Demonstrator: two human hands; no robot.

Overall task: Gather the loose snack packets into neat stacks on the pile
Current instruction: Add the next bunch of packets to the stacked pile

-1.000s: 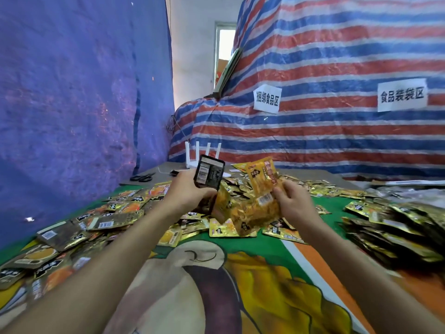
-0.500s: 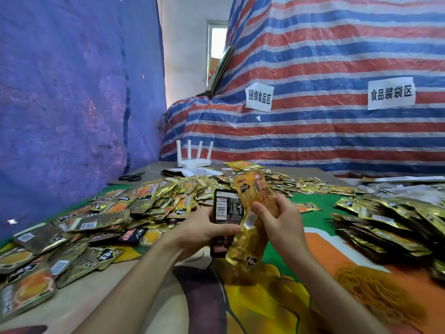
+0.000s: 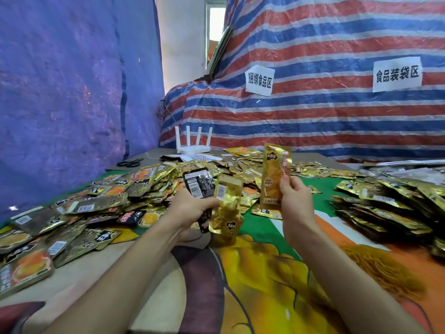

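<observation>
Collecting step: left hand (image 3: 192,209) grips black packet (image 3: 198,185) plus gold packet (image 3: 226,208), frame centre; right hand (image 3: 295,201) pinches upright packet (image 3: 274,174). Next: merge, square edges, set on stacks (image 3: 385,208) at right.

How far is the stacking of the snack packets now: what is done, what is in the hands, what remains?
Done: tidy stacks of packets lie on the right. In hand: the left hand grips a black packet and a gold packet; the right hand holds a second gold packet upright. Left to do: seemingly most of it, since a wide loose heap lies at the left and middle.
</observation>
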